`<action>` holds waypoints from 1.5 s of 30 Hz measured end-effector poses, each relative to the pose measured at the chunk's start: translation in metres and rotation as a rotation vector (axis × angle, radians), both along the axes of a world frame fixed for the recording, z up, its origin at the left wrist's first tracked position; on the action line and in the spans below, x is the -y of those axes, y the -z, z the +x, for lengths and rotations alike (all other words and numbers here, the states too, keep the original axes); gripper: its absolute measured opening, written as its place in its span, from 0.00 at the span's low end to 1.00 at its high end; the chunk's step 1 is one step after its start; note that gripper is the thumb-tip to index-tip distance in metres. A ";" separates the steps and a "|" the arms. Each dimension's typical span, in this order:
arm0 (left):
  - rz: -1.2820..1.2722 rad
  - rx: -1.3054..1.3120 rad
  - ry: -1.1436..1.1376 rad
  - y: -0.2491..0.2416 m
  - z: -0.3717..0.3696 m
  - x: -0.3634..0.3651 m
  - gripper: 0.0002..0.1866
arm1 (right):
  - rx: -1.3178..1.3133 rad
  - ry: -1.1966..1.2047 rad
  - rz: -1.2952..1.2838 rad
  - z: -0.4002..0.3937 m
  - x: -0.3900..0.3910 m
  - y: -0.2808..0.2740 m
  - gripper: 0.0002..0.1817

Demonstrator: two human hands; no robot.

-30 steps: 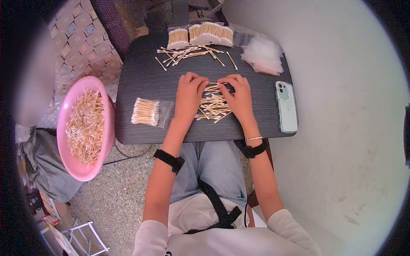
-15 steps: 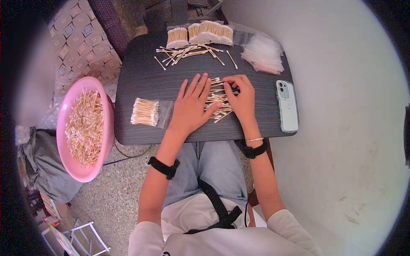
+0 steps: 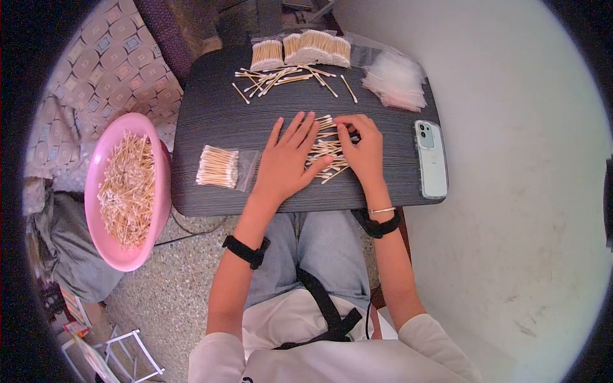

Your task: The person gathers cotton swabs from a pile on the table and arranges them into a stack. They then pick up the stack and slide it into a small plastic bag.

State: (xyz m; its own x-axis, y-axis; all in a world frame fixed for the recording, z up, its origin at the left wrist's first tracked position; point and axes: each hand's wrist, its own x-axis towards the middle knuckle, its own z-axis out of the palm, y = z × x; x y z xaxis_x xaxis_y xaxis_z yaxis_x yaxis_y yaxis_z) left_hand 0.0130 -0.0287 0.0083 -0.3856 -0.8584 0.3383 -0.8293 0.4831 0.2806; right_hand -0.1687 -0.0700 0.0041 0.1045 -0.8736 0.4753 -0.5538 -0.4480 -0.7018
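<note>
Loose cotton swabs (image 3: pixel 327 150) lie in rough rows on the dark table between my two hands. My left hand (image 3: pixel 285 159) rests flat with fingers stretched, covering the left ends of these swabs, its thumb across some of them. On their right side my right hand (image 3: pixel 362 142) is curled, thumb and forefinger pinched at the tips of the upper swabs. How many swabs are in the pinch is hidden. Left of my left hand lies a bundle of cotton swabs (image 3: pixel 217 167) in a clear plastic bag (image 3: pixel 249 172).
Filled swab packs (image 3: pixel 316 50) stand at the table's (image 3: pixel 211 115) far edge, with scattered swabs (image 3: pixel 274 80) before them. Empty clear bags (image 3: pixel 394 80) are stacked far right, above a phone (image 3: pixel 431 159). A pink tub (image 3: pixel 121 258) full of swabs stands left; a wall (image 3: pixel 511 191) rises right.
A blurred grey shape at the upper left edge has gone from view. Both hands keep nearly the same place and pose.
</note>
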 end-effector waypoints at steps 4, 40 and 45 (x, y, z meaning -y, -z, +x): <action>0.004 0.003 -0.006 0.002 0.000 -0.001 0.35 | 0.087 0.029 0.082 0.003 -0.004 -0.006 0.09; -0.031 -0.105 -0.060 0.009 -0.001 0.001 0.32 | 0.138 0.021 0.098 -0.008 -0.002 -0.005 0.10; 0.018 -0.050 -0.013 0.004 0.000 0.001 0.31 | -0.034 -0.110 0.151 -0.026 -0.012 -0.016 0.11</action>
